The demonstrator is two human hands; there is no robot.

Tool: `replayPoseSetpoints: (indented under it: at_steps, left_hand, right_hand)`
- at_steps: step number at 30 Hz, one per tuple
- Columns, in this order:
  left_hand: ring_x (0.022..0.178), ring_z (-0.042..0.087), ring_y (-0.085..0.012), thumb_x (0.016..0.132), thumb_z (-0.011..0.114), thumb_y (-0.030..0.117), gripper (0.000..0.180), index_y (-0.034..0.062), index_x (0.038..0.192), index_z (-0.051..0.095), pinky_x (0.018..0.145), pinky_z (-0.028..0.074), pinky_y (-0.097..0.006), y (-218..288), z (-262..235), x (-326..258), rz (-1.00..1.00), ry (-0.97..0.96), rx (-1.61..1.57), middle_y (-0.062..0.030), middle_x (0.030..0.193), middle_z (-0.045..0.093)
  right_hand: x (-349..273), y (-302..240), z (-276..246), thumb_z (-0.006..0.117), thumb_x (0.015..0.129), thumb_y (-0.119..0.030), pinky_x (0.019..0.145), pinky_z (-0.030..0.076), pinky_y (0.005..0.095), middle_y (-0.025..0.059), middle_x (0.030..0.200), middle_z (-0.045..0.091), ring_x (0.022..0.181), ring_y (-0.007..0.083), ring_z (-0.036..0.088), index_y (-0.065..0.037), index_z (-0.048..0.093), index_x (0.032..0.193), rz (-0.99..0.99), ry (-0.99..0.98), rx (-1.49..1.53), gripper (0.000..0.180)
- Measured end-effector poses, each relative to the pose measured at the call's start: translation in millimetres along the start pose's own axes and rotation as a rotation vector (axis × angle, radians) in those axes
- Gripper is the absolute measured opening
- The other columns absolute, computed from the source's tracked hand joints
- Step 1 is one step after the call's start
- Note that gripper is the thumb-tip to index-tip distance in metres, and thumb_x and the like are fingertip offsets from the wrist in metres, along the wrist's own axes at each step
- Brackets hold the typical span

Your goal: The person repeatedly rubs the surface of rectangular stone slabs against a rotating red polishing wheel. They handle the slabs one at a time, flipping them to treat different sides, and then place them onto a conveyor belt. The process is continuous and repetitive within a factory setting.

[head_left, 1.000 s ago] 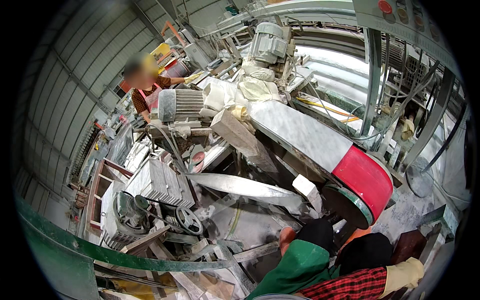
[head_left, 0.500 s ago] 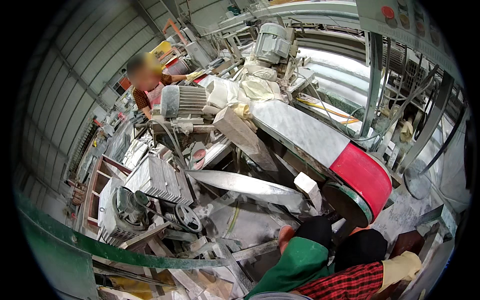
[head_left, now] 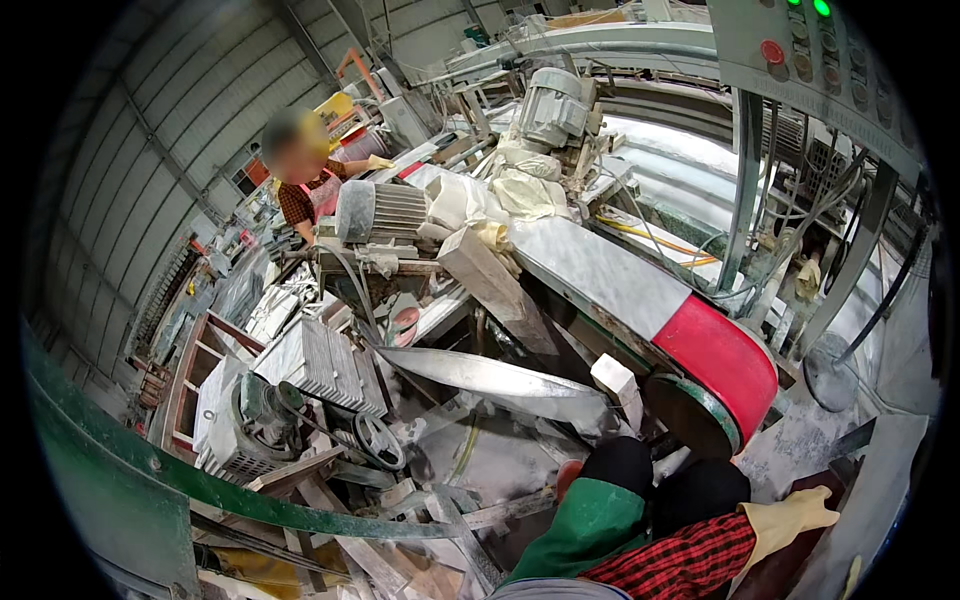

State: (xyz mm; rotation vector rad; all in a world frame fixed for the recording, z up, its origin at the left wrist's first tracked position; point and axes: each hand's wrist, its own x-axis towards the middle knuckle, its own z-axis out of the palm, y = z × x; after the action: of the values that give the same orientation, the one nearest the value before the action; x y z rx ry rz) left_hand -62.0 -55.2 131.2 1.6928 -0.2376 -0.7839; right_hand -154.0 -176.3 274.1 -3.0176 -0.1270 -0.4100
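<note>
My left hand (head_left: 622, 468) in a black glove reaches under the red belt (head_left: 722, 358), fingers hidden, cannot tell | my right hand (head_left: 795, 517) in a yellow glove lies open beside it | white block (head_left: 617, 381) just above left hand

Two electric motors: one grey ribbed motor (head_left: 375, 212) at 11 o'clock, one pale motor (head_left: 555, 105) at 12 o'clock. One belt guard with red end (head_left: 715, 355) at 3 o'clock. One green-rimmed pulley wheel (head_left: 693, 413) at 4 o'clock. One white stone block (head_left: 618, 385) near centre. One control panel (head_left: 815, 70) at 1 o'clock, two green lamps and one red button on it. One co-worker (head_left: 300, 180) at 10 o'clock. Two gloved hands: right hand (head_left: 790, 520) at 5 o'clock, left hand (head_left: 568, 478) at 6 o'clock, mostly hidden.
</note>
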Motion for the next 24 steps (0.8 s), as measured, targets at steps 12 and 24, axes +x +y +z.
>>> replayPoseSetpoints:
  at_steps: [12, 24]
  left_hand:
    - [0.117, 0.052, -0.0182, 0.091, 0.063, 0.033, 0.058, 0.0011, 0.137, 0.046, 0.1, 0.042, -0.035, 16.0, -37.4, -7.8, 0.41, -0.147, -1.042, -0.0098, 0.13, 0.055]
    - [0.094, 0.058, -0.0136, 0.091, 0.06, 0.039, 0.049, -0.0053, 0.111, 0.063, 0.083, 0.046, -0.03, 20.4, -105.2, -55.0, 0.223, 0.352, -0.934, -0.0085, 0.105, 0.064]
  right_hand:
    - [127.8, 11.7, 23.6, 0.063, 0.085, -0.028, 0.086, 0.047, 0.0337, 0.0165, 0.109, 0.063, 0.098, 0.0248, 0.06, 0.006, 0.057, 0.118, 0.242, -0.374, 0.962, 0.048]
    - [75.6, 46.0, 72.7, 0.067, 0.087, -0.022, 0.111, 0.029, 0.038, 0.0194, 0.142, 0.044, 0.134, 0.0308, 0.039, -0.01, 0.035, 0.146, 0.342, 0.083, 0.755, 0.068]
